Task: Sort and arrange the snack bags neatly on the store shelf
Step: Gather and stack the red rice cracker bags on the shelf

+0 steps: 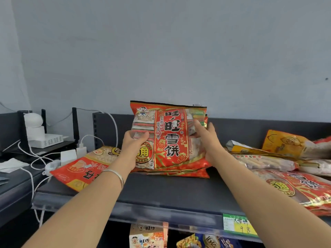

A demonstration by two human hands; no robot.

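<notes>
Held bag: a red rice-cracker bag [170, 136] stood upright at the middle of the frame, print facing the camera and right way up, with its foot at the back of the dark shelf [161, 190].
Left hand [133, 144]: clasped the bag's left edge low down, thumb across the front and fingers curled behind; a silver bracelet [116, 176] sat on that wrist.
Right hand [208, 138]: gripped the right edge a little higher, thumb on the front and fingers wrapped behind.
Key relation: the bag sat between the two hands with its long axis vertical; neither hand was clearly nearer, so it was a shared two-handed hold.
Underfoot: another red wrapper [179, 173] seemed to lie flat beneath the bag.
Loose stock: one red bag [84, 169] lay flat and upside down at left; a pile of bags [268, 160] sprawled at right.
Likely next: standing the bag against the back panel; it might slump on the flat wrapper.
Left edge: a white router [46, 140] and its cables.
</notes>
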